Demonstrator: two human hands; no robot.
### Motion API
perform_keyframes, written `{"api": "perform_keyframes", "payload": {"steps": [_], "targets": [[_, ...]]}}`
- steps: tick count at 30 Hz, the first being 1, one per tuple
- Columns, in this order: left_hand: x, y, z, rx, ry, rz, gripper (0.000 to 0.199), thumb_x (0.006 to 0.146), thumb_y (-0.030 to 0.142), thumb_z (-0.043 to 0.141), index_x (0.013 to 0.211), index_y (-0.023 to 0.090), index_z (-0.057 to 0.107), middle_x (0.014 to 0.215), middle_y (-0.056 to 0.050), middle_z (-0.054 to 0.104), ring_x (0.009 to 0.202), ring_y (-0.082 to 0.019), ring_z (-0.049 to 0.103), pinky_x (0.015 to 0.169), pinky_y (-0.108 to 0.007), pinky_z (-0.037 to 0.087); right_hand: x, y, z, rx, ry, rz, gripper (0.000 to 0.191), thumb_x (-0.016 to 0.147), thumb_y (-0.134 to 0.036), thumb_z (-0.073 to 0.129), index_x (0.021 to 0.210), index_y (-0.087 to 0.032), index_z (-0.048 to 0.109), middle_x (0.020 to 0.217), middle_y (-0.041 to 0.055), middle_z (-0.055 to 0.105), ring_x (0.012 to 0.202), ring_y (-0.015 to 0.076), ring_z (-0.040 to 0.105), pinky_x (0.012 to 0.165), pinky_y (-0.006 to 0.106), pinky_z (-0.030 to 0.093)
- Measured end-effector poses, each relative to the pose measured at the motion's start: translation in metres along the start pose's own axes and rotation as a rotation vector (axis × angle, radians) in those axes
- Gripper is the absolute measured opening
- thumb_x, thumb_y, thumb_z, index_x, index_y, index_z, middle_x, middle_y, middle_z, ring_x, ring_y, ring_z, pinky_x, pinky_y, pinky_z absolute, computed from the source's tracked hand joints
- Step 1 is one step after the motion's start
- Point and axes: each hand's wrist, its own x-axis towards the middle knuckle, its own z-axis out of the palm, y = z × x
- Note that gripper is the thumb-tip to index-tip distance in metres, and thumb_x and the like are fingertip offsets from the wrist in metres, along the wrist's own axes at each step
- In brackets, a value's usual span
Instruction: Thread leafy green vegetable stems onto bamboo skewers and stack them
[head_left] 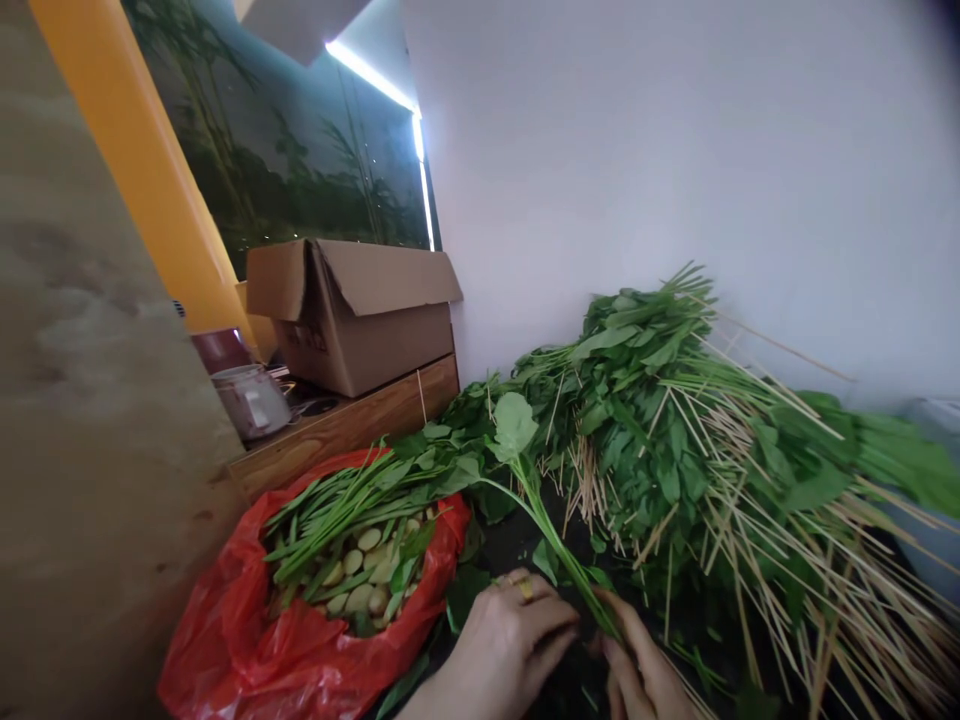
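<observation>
My right hand [641, 665] is closed round the lower stems of leafy greens [551, 530], whose leaves point up and away from me. Just to its left is my left hand [510, 635], with a ring on one finger. Its fingers are curled together near the stem ends, and whatever they pinch, if anything, is hidden. Left of my hands stands a red plastic bag [225, 640], rolled open, with cut green stems [337, 520] lying over pale round slices [360, 570]. A large heap of skewered leafy greens [645, 400] is piled to the right.
Many bare ends of bamboo skewers [795, 540] stick out of the heap towards the lower right. An open cardboard box [375, 330] and a whitish cup [255, 400] sit on a wooden ledge [360, 425] behind the bag. A white wall [675, 150] rises behind the heap.
</observation>
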Motion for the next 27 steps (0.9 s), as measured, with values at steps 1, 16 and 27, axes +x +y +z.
{"api": "perform_keyframes", "payload": {"steps": [1,16,27], "targets": [[0.004,-0.001,0.0,0.027,0.012,0.039,0.025,0.094,0.028,0.046,0.102,0.025,0.07,0.089,-0.007,0.069,0.084,-0.018,0.062,0.078,-0.027,0.044,0.0,0.0,-0.001,0.003,0.005,0.002,0.063,0.088,-0.064,0.03,0.132,-0.022,0.047,0.051,-0.0019,0.051,0.04,0.0178,0.049,0.043,0.029,0.042],[0.028,-0.031,-0.024,0.548,0.066,0.516,0.029,0.097,0.024,0.041,0.123,0.02,0.055,0.112,-0.005,0.069,0.112,-0.02,0.052,0.09,-0.037,0.034,-0.001,0.003,0.0,-0.108,0.151,-0.274,0.043,0.095,-0.05,0.029,0.105,-0.023,0.06,0.084,0.0063,0.07,0.044,0.0134,0.056,0.046,0.024,0.049],[0.038,-0.023,-0.038,0.704,-0.059,0.575,0.027,0.094,0.014,0.045,0.118,0.019,0.056,0.091,-0.003,0.064,0.09,-0.017,0.056,0.094,-0.04,0.035,-0.002,-0.009,-0.008,-0.285,0.255,-0.468,0.022,0.095,-0.029,0.039,0.105,-0.023,0.057,0.098,0.0067,0.072,0.088,0.0184,0.07,0.074,0.023,0.055]]}}
